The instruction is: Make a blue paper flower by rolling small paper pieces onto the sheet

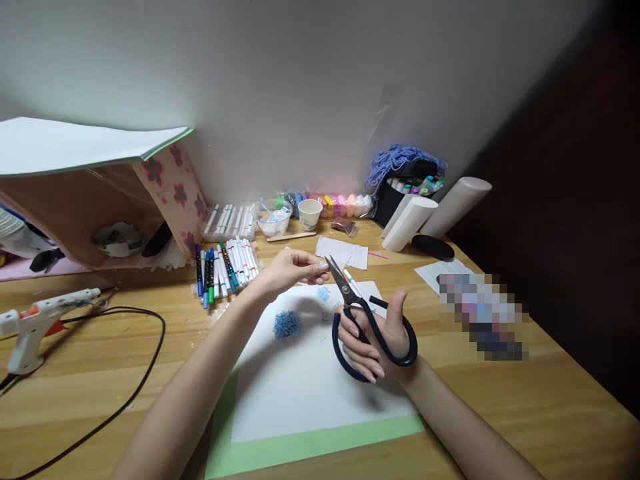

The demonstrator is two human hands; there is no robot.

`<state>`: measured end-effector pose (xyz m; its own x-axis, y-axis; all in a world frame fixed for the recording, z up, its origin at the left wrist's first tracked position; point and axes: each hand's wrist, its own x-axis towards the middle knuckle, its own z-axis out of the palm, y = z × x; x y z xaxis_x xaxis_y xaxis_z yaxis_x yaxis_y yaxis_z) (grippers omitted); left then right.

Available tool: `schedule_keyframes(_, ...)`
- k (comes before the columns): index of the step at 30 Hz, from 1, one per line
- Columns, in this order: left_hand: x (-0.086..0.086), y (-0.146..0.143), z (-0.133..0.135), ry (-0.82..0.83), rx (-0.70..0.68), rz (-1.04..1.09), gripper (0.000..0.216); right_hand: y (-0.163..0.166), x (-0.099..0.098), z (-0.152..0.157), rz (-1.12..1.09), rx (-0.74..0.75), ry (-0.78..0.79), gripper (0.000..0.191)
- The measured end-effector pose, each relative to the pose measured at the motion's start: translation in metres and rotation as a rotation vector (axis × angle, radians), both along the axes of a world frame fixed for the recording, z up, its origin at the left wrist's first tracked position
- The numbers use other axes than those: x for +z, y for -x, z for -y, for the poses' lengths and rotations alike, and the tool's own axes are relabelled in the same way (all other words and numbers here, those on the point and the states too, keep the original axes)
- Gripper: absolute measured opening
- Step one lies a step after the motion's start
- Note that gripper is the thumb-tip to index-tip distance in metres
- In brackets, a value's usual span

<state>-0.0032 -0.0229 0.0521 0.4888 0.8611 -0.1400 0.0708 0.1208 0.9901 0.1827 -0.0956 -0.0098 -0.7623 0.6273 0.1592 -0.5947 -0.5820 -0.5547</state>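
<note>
My right hand (365,340) is wrapped round the black handles of a pair of scissors (346,285), thumb through one loop and fingers through the other. The blades point up and left, slightly apart at the tips. My left hand (300,268) pinches right beside the blade tips; what is between its thumb and finger is too small to make out. Below both hands lies a white sheet of paper (295,400) over a green sheet (320,441). A small heap of blue snippets (287,325) sits on the white sheet, with more loose blue bits (323,293) near its far edge.
Left are a glue gun (37,330) with its cable and a pink flowered box (170,180). Markers (227,267), a paper cup (310,215) and a bowl (274,220) stand behind. Blue yarn (403,160) and white rolls (410,223) are at the back right.
</note>
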Motion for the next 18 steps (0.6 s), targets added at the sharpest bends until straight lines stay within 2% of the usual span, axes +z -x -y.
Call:
schedule_keyframes(2,-0.001,0.007,-0.01,-0.151,0.137,-0.147,0.027,0.001,0.002,0.001,0.057,-0.055,0.002,0.091)
schedule_keyframes(4,-0.002,0.018,-0.03,-0.409,0.393,-0.415,0.025,0.003,0.002,0.001,0.106,-0.091,0.007,0.09)
schedule_keyframes(7,-0.002,0.039,-0.072,-0.566,0.621,-0.547,0.026,0.004,0.001,-0.001,0.197,-0.116,0.023,0.088)
schedule_keyframes(10,-0.003,0.055,-0.107,-0.625,0.639,-0.648,0.029,0.004,0.0,-0.002,0.261,-0.127,0.015,0.085)
schedule_keyframes(12,-0.004,0.06,-0.117,-0.664,0.628,-0.687,0.037,0.003,-0.001,-0.003,0.294,-0.15,0.0,0.084)
schedule_keyframes(15,-0.004,0.061,-0.116,-0.739,0.632,-0.719,0.042,0.001,0.001,-0.003,0.335,-0.22,-0.017,0.083)
schedule_keyframes(18,0.001,0.062,-0.108,-0.768,0.627,-0.755,0.034,0.0,0.003,-0.004,0.37,-0.267,-0.023,0.081)
